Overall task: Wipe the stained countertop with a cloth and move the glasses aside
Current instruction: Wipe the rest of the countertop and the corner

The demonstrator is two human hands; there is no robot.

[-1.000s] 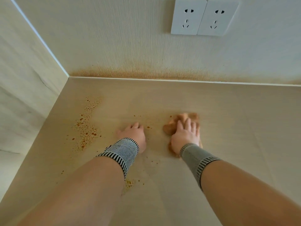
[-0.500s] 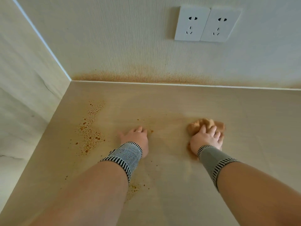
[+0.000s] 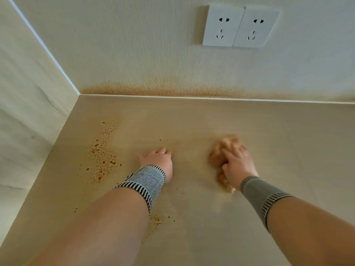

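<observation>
A: Right hand [image 3: 237,167] first. Fingers [image 3: 230,157] curled down over the cloth [image 3: 223,150], bunching it against the tabletop [image 3: 192,121]. Blurred, so exact finger lie is unclear.

B: And the left hand [image 3: 158,163]?

A: Flat on the tabletop, fingers relaxed, holding nothing. Looks like a brace.

B: How will the cloth handle?

A: My guess: soft, light, limp, probably damp and tinted orange-brown. It wads up, so best taken from above with the palm over the bulk, not by a corner.

B: Where are the stains [image 3: 104,154]?

A: Spatter left of the left hand, well apart from the cloth; a smaller patch [image 3: 156,220] by the left forearm. Brown band low on the wall [image 3: 153,91], sockets [image 3: 241,26] above.

B: Glasses?

A: None in view.
</observation>
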